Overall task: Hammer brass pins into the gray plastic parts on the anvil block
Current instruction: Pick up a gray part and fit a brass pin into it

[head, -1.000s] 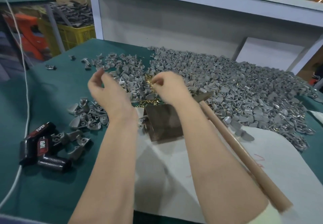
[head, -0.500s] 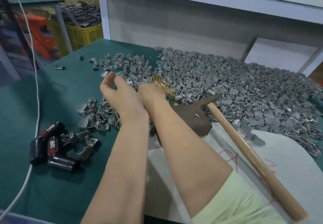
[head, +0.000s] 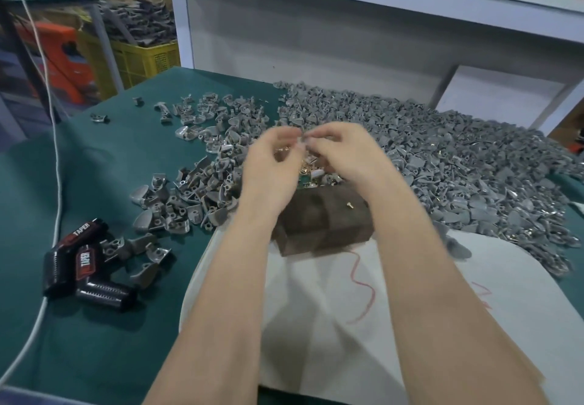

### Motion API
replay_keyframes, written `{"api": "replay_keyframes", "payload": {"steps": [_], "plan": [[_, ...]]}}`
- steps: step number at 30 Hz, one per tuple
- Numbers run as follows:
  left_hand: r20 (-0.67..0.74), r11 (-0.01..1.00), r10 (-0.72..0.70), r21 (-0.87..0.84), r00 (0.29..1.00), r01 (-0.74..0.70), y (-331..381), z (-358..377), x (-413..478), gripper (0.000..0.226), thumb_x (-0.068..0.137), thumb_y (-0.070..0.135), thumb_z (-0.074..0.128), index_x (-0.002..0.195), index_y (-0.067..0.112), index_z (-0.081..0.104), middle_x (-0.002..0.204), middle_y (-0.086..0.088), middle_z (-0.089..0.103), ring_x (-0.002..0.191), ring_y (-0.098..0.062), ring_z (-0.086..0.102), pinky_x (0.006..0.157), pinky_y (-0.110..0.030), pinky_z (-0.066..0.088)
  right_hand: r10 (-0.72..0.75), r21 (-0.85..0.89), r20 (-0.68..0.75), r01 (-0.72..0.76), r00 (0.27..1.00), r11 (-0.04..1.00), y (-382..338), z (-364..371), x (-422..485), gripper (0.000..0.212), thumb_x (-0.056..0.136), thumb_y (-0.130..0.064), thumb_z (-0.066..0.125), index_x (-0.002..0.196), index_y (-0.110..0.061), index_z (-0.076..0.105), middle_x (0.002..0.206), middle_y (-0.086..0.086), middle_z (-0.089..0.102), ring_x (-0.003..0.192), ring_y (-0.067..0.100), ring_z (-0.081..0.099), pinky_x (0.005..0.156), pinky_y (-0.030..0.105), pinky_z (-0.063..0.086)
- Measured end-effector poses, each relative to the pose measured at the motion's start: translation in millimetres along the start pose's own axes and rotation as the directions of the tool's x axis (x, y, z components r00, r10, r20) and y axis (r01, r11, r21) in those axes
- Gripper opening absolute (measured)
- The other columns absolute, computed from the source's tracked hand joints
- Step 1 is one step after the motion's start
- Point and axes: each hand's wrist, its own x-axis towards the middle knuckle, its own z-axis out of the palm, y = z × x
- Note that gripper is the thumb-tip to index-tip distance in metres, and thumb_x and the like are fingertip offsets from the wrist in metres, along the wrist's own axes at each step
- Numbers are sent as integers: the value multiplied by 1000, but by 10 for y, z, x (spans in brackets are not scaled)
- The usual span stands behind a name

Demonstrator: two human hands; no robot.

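We are seeing the left hand (head: 271, 164) and the right hand (head: 344, 155) hovering fingertip to fingertip above the dark brown anvil block (head: 319, 224) on the green counter (head: 94, 183). The right grip is pinching a small gray plastic part (head: 305, 143). The left grip is curling, but blur is hiding whether it is holding anything. One brass pin (head: 350, 205) is lying on the block.

**Block at Centre, Parts Behind and Beside**

The anvil block (head: 322, 221) stood on the far edge of a sheet (head: 347, 325), with one pin (head: 349, 205) on its top. The pile of plastic parts (head: 442, 158) spread behind and right of it, and a smaller heap (head: 189, 196) lay left. Further left, canisters (head: 85, 265) lay beside a cable (head: 53, 152).
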Motion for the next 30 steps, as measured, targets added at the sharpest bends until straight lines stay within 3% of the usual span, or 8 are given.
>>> {"api": "replay_keyframes", "payload": {"steps": [3, 6, 13, 14, 16, 19, 26, 30], "plan": [[210, 995, 41, 78, 977, -59, 22, 101, -64, 14, 88, 9, 63, 101, 17, 63, 101, 2, 69, 96, -7, 64, 89, -18, 49, 76, 214, 16, -77, 997, 974, 165, -223, -228, 6, 87, -17, 65, 85, -16, 71, 68, -1, 68, 59, 8, 58, 60, 23, 47], [333, 995, 55, 66, 941, -81, 21, 143, -100, 19, 83, 6, 69, 95, 17, 60, 94, 0, 69, 92, -13, 67, 89, -28, 53, 99, 322, 36, -106, 994, 941, 261, -313, -390, 16, 88, -23, 66, 76, -13, 69, 59, -4, 65, 54, 8, 56, 56, 19, 47], [361, 960, 78, 225, 929, -168, -14, 178, -142, 14, 85, 15, 68, 96, 23, 64, 87, 5, 66, 84, -7, 67, 84, -28, 54, 104, 392, 37, -111, 994, 913, 302, -348, -529, 17, 96, -14, 52, 87, -12, 66, 66, 1, 66, 56, 8, 60, 56, 18, 50], [347, 960, 72, 231, 935, -160, -21, 181, -138, 13, 85, 13, 67, 95, 21, 65, 89, 4, 66, 86, -8, 66, 86, -29, 54, 123, 361, -1, -115, 992, 925, 324, -354, -545, 12, 95, -13, 54, 91, -10, 65, 66, -1, 66, 55, 7, 61, 57, 19, 51], [312, 962, 52, 239, 949, -131, -36, 177, -119, 15, 85, 7, 65, 93, 20, 64, 93, 3, 66, 90, -11, 64, 88, -25, 52, 117, 71, -91, -110, 989, 991, 387, -368, -579, 6, 88, -15, 63, 92, -12, 66, 72, -3, 67, 62, 10, 62, 63, 24, 52], [279, 966, 18, 243, 960, -89, -44, 168, -100, 17, 84, 4, 66, 88, 19, 59, 90, 4, 65, 90, -13, 63, 83, -17, 49, 90, -284, -34, -96, 995, 954, 432, -315, -637, 10, 81, -19, 71, 80, -24, 62, 71, -10, 59, 71, 13, 56, 67, 23, 38], [327, 852, -20, 500, 945, -155, -29, 133, -134, 16, 83, 17, 69, 79, 26, 58, 95, 7, 64, 100, -15, 59, 94, -35, 46, 46, -413, -95, -82, 994, 907, 482, -151, -624, 12, 88, -18, 60, 79, -23, 54, 82, -2, 57, 82, 18, 52, 72, 25, 38], [310, 703, -95, 694, 946, -157, -19, 126, -149, 10, 84, 34, 68, 81, 32, 59, 109, 3, 54, 118, -26, 47, 96, -39, 32, 62, -164, -266, -109, 962, 980, 498, -194, -576, 12, 87, -15, 61, 78, -20, 56, 80, -2, 61, 83, 18, 59, 82, 30, 46]]}}
